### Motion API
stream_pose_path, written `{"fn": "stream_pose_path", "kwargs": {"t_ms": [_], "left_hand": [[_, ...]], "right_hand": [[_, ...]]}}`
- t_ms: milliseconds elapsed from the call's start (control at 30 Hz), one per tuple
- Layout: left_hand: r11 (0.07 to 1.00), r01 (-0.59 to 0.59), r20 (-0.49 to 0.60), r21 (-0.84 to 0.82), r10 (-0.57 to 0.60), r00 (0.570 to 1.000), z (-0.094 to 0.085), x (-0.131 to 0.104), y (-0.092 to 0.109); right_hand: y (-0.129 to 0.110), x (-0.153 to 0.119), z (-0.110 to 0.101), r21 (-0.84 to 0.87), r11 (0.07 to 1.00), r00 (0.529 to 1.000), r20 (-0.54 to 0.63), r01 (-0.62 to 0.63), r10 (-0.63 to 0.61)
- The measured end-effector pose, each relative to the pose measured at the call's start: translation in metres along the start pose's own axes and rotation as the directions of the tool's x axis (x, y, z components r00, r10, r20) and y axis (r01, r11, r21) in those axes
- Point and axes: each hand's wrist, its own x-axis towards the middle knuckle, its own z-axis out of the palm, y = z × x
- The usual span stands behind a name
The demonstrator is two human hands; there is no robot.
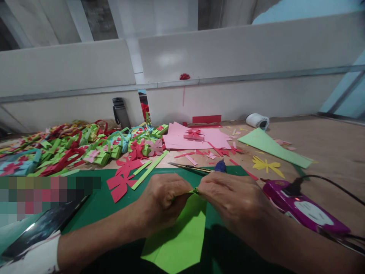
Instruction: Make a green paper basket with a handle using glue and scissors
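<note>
Head view: the lime-green paper (182, 239) is between my left hand (168, 198) and right hand (234, 198), over the green cutting mat (97, 186). My fingers pinch its gathered far edge from both sides, almost meeting; the exact fingertip contact is hidden. I judge it featherlight, stiff enough to keep a crease, yet easily torn. That folded edge seems the best hold; the broad panel would likely buckle. Beyond lie a pointed tool (194, 167) and, on the tabletop (302, 133), pink sheets (173, 139).

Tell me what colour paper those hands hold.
The paper is bright lime green, seen in the head view.
</note>
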Motion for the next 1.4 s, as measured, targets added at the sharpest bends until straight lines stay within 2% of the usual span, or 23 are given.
{"fn": "stream_pose_path", "kwargs": {"t_ms": [200,300,400,567,700,800,967,1100,1400], "left_hand": [[1.0,-0.002,-0.051,-0.006,0.001,0.999,-0.001,0.0,-0.005],[0.999,-0.025,-0.051,-0.023,0.024,0.998,-0.001,0.0,-0.009],[0.997,-0.05,-0.038,-0.052,0.048,0.998,-0.001,0.0,-0.011],[0.996,-0.072,-0.03,-0.049,0.071,0.997,-0.003,0.001,-0.011],[0.995,-0.095,-0.068,-0.025,0.093,0.993,-0.003,0.002,-0.011],[0.995,-0.097,-0.071,-0.016,0.096,0.993,-0.004,0.002,-0.01],[0.994,-0.107,-0.079,0.025,0.109,0.991,-0.004,0.001,-0.012],[0.987,-0.158,-0.115,-0.019,0.155,0.981,-0.003,0.0,-0.014],[0.992,-0.109,-0.039,-0.058,0.106,0.994,-0.007,0.001,-0.015]], "right_hand": [[0.0,0.006,-0.004,0.157,0.98,0.991,0.063,-0.123,0.114],[0.001,0.009,-0.001,0.216,0.966,0.99,0.046,-0.143,0.137],[0.001,0.009,0.0,0.242,0.955,0.985,0.027,-0.17,0.169],[0.001,0.007,-0.002,0.241,0.945,0.976,0.057,-0.22,0.212],[0.004,0.007,-0.002,0.231,0.956,0.984,0.027,-0.179,0.178],[0.006,0.007,-0.002,0.238,0.961,0.989,0.072,-0.14,0.126],[0.007,0.008,-0.003,0.238,0.958,0.983,0.131,-0.16,0.131],[0.007,0.008,-0.003,0.237,0.958,0.981,0.148,-0.161,0.128],[0.007,0.003,0.003,0.084,0.996,0.998,0.05,-0.03,0.026]]}}
